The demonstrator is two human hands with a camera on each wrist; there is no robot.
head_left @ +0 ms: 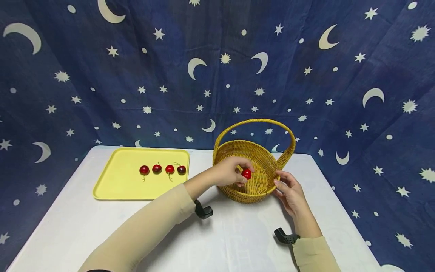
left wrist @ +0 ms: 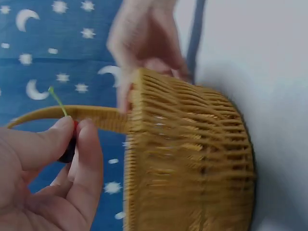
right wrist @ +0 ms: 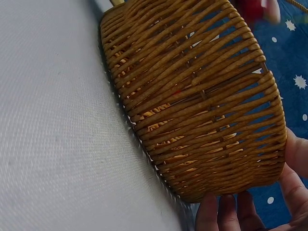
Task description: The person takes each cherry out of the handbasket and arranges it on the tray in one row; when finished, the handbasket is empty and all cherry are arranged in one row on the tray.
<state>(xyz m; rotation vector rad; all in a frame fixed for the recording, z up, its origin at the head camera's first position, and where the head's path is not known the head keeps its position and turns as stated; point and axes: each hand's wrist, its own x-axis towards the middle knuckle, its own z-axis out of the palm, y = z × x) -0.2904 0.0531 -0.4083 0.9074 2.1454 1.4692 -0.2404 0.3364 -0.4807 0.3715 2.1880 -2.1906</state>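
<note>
My left hand [head_left: 225, 172] pinches a red cherry [head_left: 246, 173] between thumb and fingers, over the opening of a yellow wicker basket [head_left: 245, 198]. In the left wrist view the cherry's green stem [left wrist: 58, 102] points up past the thumb. My right hand [head_left: 293, 194] grips the basket's right rim, with the thumb at the rim and fingertips [right wrist: 228, 211] against the outer wall. The basket stands on the white table, its arched handle [head_left: 255, 121] upright. A small red spot shows through the weave in the right wrist view.
A yellow tray [head_left: 119, 177] lies on the white table [head_left: 217, 238] to the left of the basket. Several cherries [head_left: 157, 169] with stems sit in a row on its right half. Behind hangs a dark blue cloth [head_left: 163, 124] with moons and stars.
</note>
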